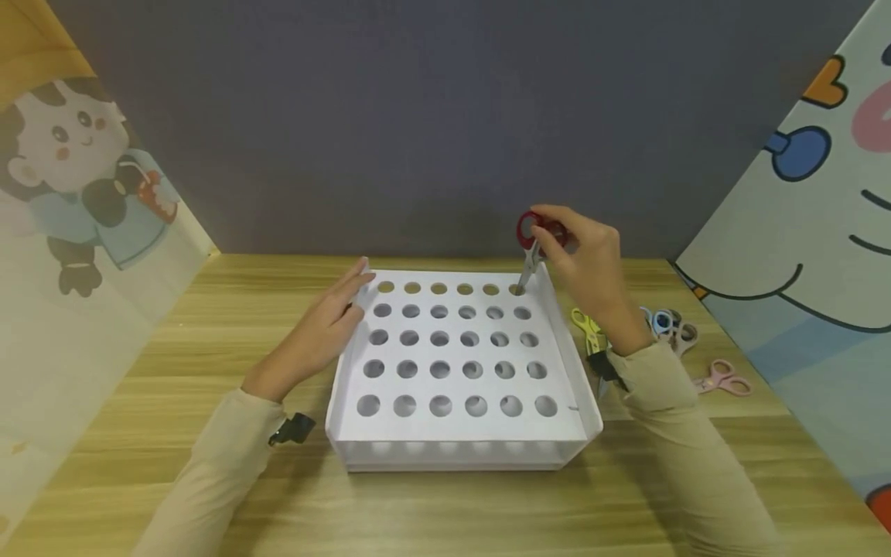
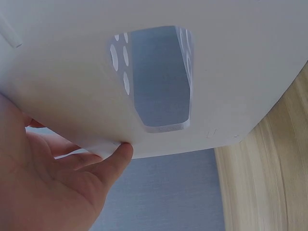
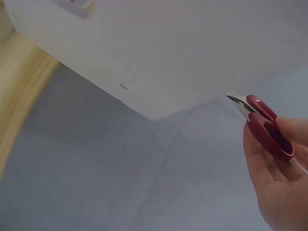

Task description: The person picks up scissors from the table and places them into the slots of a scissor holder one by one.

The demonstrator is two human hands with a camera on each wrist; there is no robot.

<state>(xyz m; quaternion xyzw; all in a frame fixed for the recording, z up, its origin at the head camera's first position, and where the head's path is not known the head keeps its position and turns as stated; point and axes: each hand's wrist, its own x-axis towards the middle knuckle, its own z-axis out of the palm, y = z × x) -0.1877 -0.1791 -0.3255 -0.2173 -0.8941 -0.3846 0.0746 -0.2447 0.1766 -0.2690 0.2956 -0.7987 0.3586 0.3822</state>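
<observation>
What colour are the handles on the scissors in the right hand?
Dark red handles, best seen in the right wrist view.

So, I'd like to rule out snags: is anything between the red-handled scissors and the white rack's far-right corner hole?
Nothing visible. The right hand holds the red-handled scissors blades down, their tips already at the far-right corner hole. The left hand holds the white rack at its opposite side, well clear.
</observation>
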